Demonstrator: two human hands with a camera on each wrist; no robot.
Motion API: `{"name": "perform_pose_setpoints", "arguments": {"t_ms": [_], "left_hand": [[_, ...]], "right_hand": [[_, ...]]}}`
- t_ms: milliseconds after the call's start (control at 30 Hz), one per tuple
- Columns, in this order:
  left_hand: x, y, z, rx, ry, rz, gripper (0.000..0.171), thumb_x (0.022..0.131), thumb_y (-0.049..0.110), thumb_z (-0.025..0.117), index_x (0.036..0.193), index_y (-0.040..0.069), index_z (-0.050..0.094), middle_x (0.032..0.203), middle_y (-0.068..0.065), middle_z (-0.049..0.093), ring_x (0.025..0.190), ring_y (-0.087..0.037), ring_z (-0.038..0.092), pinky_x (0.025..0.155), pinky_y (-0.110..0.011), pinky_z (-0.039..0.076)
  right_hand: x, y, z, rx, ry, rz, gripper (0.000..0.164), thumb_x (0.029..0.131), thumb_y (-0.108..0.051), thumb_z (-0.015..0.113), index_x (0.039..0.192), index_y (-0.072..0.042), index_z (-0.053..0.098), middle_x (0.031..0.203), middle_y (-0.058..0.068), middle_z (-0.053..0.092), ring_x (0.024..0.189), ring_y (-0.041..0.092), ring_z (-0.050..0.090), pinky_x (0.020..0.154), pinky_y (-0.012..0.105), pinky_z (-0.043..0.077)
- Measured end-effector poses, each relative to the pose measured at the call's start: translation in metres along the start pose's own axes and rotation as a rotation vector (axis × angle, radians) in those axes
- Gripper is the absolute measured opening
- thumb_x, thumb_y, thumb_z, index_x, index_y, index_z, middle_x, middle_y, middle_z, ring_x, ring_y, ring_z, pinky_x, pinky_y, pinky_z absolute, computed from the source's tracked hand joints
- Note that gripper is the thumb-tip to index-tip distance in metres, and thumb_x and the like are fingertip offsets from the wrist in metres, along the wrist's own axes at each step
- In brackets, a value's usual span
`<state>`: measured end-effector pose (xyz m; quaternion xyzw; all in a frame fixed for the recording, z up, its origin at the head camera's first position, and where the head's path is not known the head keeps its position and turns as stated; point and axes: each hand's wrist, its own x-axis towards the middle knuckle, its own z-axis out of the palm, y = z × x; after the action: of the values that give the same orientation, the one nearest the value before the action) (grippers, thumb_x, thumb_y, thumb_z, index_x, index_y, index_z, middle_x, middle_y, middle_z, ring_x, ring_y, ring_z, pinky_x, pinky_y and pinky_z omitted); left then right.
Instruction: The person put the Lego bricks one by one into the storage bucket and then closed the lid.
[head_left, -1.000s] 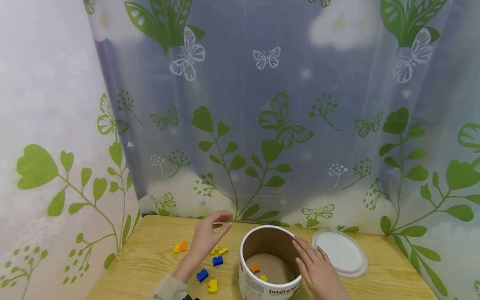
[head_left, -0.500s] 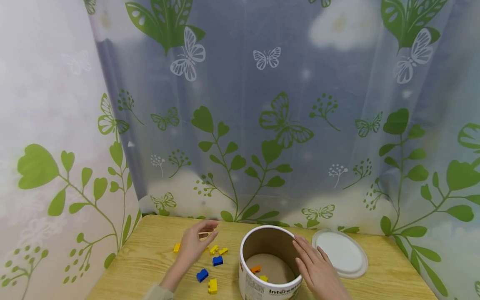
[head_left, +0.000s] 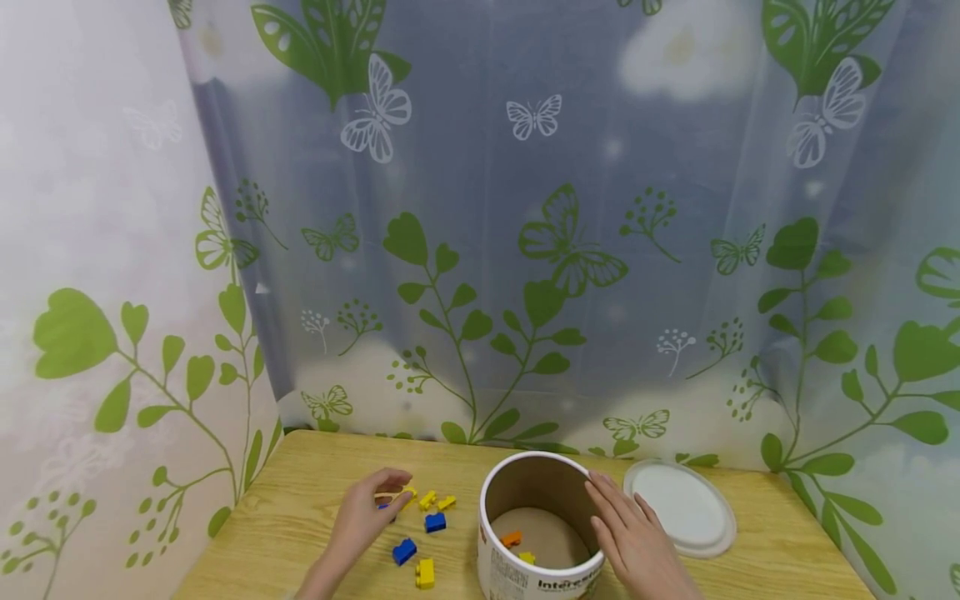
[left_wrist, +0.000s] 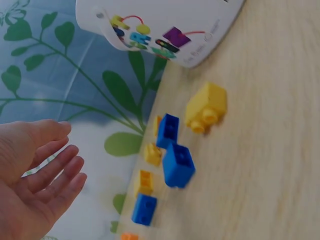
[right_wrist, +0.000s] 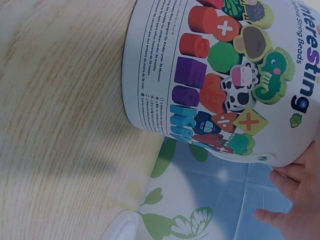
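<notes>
My left hand hovers over the left part of the table, fingers loosely bent, thumb apart. In the left wrist view this hand holds nothing. A yellow toy block and a partly hidden blue block lie close to its fingertips in the head view. Blue blocks and a larger yellow block lie between the hand and a white round bucket. My right hand rests with straight fingers against the bucket's right rim. Inside are an orange block and a yellow block.
A white round lid lies on the wooden table right of the bucket. Behind the table hangs a curtain with leaves and butterflies, and a pale patterned sheet closes the left side.
My left hand has moved left and down, away from the bucket, and now covers the orange and yellow blocks at far left. The right hand and bucket have stayed put.
</notes>
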<state>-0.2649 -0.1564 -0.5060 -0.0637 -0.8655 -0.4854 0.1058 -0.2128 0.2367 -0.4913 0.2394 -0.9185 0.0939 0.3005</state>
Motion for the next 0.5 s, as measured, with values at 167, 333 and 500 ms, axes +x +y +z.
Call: {"name": "perform_pose_setpoints", "arguments": {"t_ms": [167, 333, 500], "left_hand": [[-0.006, -0.013, -0.004, 0.010, -0.041, -0.019, 0.019, 0.089, 0.008, 0.077, 0.108, 0.006, 0.073, 0.106, -0.011, 0.073, 0.095, -0.024, 0.070, 0.077, -0.035, 0.062], [-0.014, -0.026, -0.006, 0.012, -0.123, -0.017, 0.023, 0.089, 0.010, 0.078, 0.110, 0.003, 0.072, 0.106, -0.012, 0.073, 0.093, -0.025, 0.070, 0.074, -0.033, 0.062], [-0.020, -0.036, -0.004, -0.026, -0.208, -0.011, 0.027, 0.087, 0.007, 0.078, 0.112, -0.001, 0.070, 0.110, -0.017, 0.071, 0.095, -0.029, 0.069, 0.075, -0.035, 0.062]], "right_hand": [[0.001, -0.001, -0.001, 0.006, 0.001, 0.004, 0.045, 0.100, -0.021, 0.061, 0.142, -0.006, 0.059, 0.149, 0.005, 0.054, 0.133, 0.027, 0.052, 0.100, 0.057, 0.046], [0.001, -0.001, 0.000, 0.007, 0.010, -0.002, 0.044, 0.100, -0.021, 0.061, 0.141, -0.006, 0.059, 0.149, 0.006, 0.055, 0.133, 0.027, 0.053, 0.099, 0.058, 0.047], [0.000, -0.002, -0.001, 0.006, 0.005, 0.004, 0.044, 0.100, -0.020, 0.061, 0.141, -0.006, 0.059, 0.149, 0.006, 0.055, 0.133, 0.027, 0.053, 0.100, 0.057, 0.047]]}}
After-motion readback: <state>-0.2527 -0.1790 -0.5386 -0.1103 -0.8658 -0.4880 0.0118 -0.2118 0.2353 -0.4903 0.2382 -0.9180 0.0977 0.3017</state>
